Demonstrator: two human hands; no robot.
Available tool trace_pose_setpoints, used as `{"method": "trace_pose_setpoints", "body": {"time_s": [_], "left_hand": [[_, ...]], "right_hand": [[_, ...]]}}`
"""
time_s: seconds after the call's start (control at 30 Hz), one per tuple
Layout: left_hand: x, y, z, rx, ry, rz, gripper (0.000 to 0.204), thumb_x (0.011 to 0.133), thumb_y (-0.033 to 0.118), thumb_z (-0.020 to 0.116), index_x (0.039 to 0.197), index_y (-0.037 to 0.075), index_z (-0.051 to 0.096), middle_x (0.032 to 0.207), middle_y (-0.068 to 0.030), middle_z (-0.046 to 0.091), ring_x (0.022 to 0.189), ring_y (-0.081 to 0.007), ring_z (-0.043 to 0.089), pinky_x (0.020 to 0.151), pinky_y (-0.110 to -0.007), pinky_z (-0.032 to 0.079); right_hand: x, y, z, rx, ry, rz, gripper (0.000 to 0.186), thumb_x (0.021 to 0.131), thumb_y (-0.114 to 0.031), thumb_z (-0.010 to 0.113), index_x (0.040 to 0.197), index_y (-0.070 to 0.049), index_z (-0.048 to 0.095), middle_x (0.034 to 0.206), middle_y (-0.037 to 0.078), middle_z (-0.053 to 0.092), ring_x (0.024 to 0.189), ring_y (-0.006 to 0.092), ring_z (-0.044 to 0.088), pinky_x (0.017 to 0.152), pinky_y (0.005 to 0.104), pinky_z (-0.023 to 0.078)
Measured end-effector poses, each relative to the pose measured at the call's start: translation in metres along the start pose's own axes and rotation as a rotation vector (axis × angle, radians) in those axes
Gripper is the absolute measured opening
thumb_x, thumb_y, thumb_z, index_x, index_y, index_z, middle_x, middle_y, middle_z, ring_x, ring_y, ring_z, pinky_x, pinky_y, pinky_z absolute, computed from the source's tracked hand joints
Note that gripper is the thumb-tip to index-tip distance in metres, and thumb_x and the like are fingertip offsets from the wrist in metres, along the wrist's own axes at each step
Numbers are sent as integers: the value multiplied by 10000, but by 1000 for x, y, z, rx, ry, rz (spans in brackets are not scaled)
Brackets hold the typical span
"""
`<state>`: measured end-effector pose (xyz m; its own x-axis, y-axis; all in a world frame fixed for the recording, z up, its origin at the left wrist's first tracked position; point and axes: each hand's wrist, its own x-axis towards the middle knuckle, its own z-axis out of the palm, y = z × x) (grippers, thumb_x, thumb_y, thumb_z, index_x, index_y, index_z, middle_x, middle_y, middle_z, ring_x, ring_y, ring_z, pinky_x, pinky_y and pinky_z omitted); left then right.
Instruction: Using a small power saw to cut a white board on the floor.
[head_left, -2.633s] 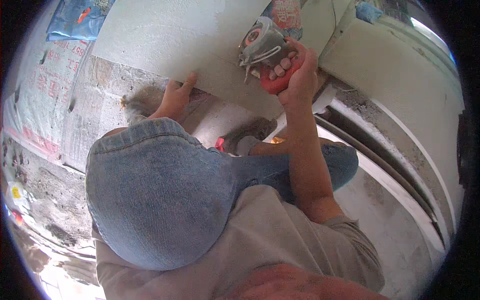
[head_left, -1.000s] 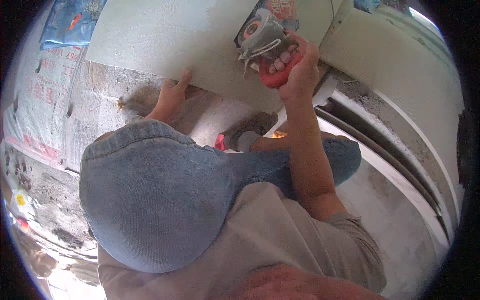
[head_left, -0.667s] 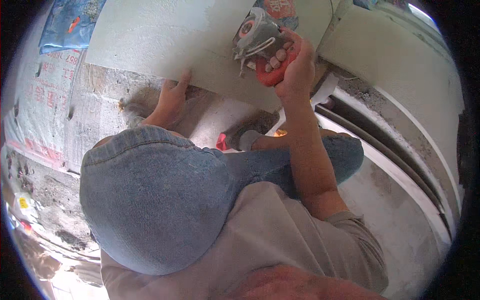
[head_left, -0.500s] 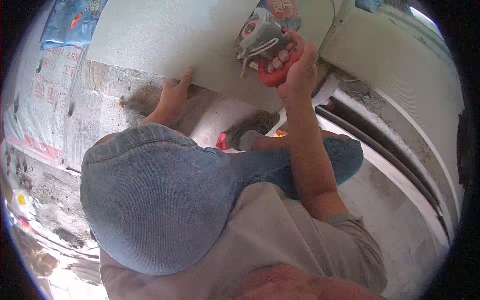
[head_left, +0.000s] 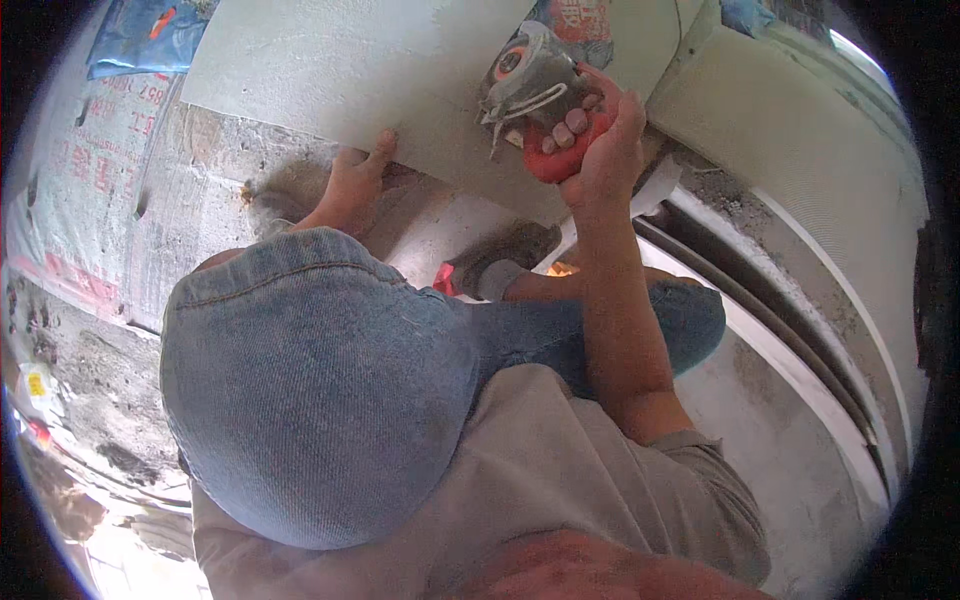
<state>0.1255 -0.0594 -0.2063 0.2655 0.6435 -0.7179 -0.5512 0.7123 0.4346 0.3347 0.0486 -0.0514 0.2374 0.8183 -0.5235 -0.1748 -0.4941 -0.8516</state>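
Left of the pale panel (head_left: 300, 70), a clear plastic sheet (head_left: 85, 225) carries red printing: lines of large characters, smaller lettering between them and a few numerals at the end nearer the panel. Farther down the same sheet, a faded reddish band is too washed out to read. Just past the panel's right-hand end, near the top edge, a red package (head_left: 588, 18) bears large pale characters, partly cut off. Beside the panel's upper left edge, a blue bag (head_left: 130, 45) shows an orange-red mark, illegible. Well left of and below the panel, a white packet (head_left: 52, 402) has a yellow label (head_left: 35, 384), its marks too small to read.
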Motion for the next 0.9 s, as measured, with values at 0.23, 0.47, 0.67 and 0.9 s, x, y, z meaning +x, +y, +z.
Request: {"method": "trace_pose_setpoints", "body": {"time_s": [0.23, 0.47, 0.67, 0.9], "left_hand": [[0, -3, 2, -43, 56, 19, 530, 987, 403, 591, 1276, -32, 500, 1105, -156, 664, 895, -254, 697, 746, -361, 592], [-1, 3, 2, 24, 34, -17, 469, 1022, 323, 538, 1334, -12, 433, 1227, -174, 592, 989, -284, 680, 817, -389, 604], [-4, 4, 5, -34, 6, 36, 462, 1028, 328, 523, 1316, -23, 440, 1228, -176, 588, 989, -293, 681, 835, -395, 607], [1, 0, 10, -56, 28, 36, 554, 994, 408, 576, 1330, -18, 464, 1149, -143, 636, 878, -248, 684, 726, -343, 592]], "right_hand": [[2, 0, -2, 37, -1, 36, 476, 998, -426, 415, 1232, -39, 563, 663, 24, 433, 526, 160, 444, 469, 349, 443], [-6, -5, 7, -62, 14, 60, 449, 989, -434, 340, 1168, -97, 577, 678, -21, 374, 549, 116, 383, 521, 331, 410], [-3, 0, 3, -117, 14, 16, 442, 993, -430, 342, 1164, -96, 577, 680, -21, 388, 555, 115, 398, 516, 335, 421], [-6, 0, 0, 30, 69, 47, 421, 1000, -418, 440, 1169, -68, 603, 649, 20, 437, 502, 160, 450, 442, 342, 428]]}}
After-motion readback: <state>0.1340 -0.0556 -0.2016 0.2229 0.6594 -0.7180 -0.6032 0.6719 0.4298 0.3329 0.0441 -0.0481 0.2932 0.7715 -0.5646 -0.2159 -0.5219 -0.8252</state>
